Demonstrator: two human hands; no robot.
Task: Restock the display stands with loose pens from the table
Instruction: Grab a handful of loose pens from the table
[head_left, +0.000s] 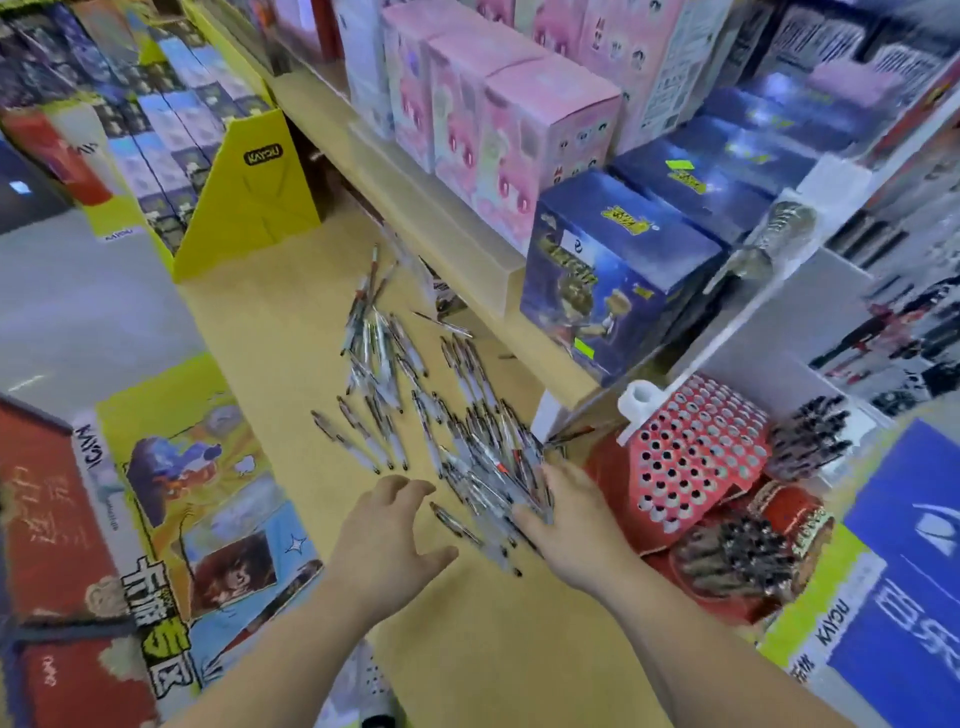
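Several loose pens (415, 384) with clear barrels and dark tips lie scattered across the wooden table (291, 332). The pile is thickest near my hands. A red display stand (696, 457) with rows of round holes stands tilted at the right; its holes look empty. Dark pens fill a stand (737, 561) in front of it and another (810, 436) behind it. My left hand (384, 535) hovers palm down, fingers spread, just left of the pile. My right hand (571, 519) rests against the pile's right side with some pens (498, 483) gathered against its fingers.
A wooden shelf (441, 208) runs over the table's far side, carrying pink boxes (519, 130) and blue boxes (613, 270). A yellow card display (249, 197) stands at the back left. Colourful boxes (208, 493) line the table's left edge, and a blue sign (904, 571) sits at the right.
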